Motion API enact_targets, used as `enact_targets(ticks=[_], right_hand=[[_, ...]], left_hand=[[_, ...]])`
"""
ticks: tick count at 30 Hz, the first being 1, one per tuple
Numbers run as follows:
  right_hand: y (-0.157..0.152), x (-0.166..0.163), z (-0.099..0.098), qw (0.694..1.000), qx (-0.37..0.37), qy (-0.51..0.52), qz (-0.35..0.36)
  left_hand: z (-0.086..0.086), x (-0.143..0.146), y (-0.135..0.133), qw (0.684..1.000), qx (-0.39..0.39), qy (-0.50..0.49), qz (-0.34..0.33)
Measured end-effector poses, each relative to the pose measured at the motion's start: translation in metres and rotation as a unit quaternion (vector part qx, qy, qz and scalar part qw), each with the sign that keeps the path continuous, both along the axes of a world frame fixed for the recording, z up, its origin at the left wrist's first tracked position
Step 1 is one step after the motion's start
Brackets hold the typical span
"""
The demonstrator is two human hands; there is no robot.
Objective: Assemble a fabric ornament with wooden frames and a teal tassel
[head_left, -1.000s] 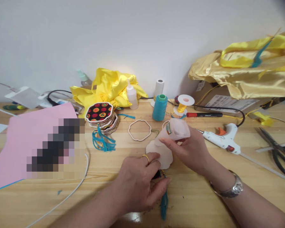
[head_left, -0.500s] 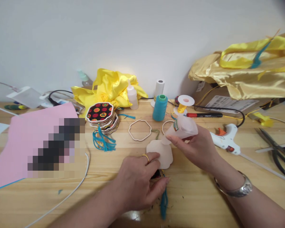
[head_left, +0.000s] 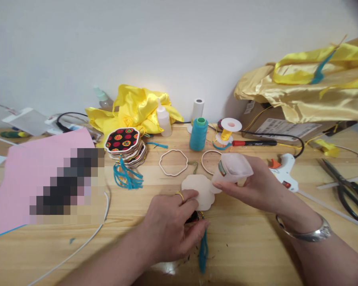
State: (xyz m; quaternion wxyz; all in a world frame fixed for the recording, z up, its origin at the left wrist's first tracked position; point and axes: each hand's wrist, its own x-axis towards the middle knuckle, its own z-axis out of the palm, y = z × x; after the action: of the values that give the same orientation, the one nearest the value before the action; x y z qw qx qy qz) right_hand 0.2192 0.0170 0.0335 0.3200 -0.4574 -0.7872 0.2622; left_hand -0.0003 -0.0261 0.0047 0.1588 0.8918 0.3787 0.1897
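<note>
A pale, scalloped flat piece (head_left: 200,192) is held by my left hand (head_left: 179,222), fingers on its top and thumb beneath. Below it, a dark patterned bit shows, and a teal tassel (head_left: 203,248) hangs down over the table. My right hand (head_left: 258,184) grips a translucent squeeze bottle (head_left: 231,169), tipped so that its nozzle end is at the right edge of the pale piece. Whether anything flows from the nozzle I cannot tell. A scalloped wooden frame (head_left: 159,163) lies behind my left hand, and a round hoop (head_left: 203,163) sits partly behind the bottle.
Stacked patterned pieces (head_left: 122,142) with teal tassels stand at back left, before yellow cloth (head_left: 140,105). A teal thread cone (head_left: 198,135), another squeeze bottle (head_left: 164,121) and a yellow thread spool (head_left: 226,135) stand behind. A glue gun (head_left: 287,171) and scissors (head_left: 343,182) lie right.
My right hand has moved the bottle right and slightly down, along the pale piece's edge, and tipped it lower. My left hand keeps its hold. The whole view has shifted slightly.
</note>
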Motion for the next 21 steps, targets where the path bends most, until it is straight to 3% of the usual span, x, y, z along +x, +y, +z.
enact_targets(ticks=[8, 12, 14, 16, 18, 21], right_hand=[[-0.004, -0.001, 0.007, 0.995, -0.059, 0.011, 0.077], [-0.003, -0.001, 0.003, 0.993, -0.08, 0.082, 0.038], [-0.002, -0.004, -0.001, 0.986, -0.077, 0.148, -0.014], [-0.001, -0.009, -0.004, 0.977, -0.077, 0.193, -0.052], [-0.001, -0.016, -0.008, 0.976, -0.069, 0.197, -0.068], [-0.004, -0.026, -0.014, 0.985, -0.023, 0.152, -0.079]], left_hand=[[0.0, 0.001, -0.001, 1.0, 0.006, -0.003, 0.004], [0.003, -0.003, 0.0, 0.997, 0.002, -0.076, 0.007], [0.007, -0.008, 0.005, 0.986, 0.008, -0.156, 0.064], [0.011, -0.013, 0.012, 0.966, -0.002, -0.19, 0.177], [0.013, -0.018, 0.021, 0.952, -0.037, -0.13, 0.274], [0.012, -0.022, 0.03, 0.95, -0.089, 0.005, 0.3]])
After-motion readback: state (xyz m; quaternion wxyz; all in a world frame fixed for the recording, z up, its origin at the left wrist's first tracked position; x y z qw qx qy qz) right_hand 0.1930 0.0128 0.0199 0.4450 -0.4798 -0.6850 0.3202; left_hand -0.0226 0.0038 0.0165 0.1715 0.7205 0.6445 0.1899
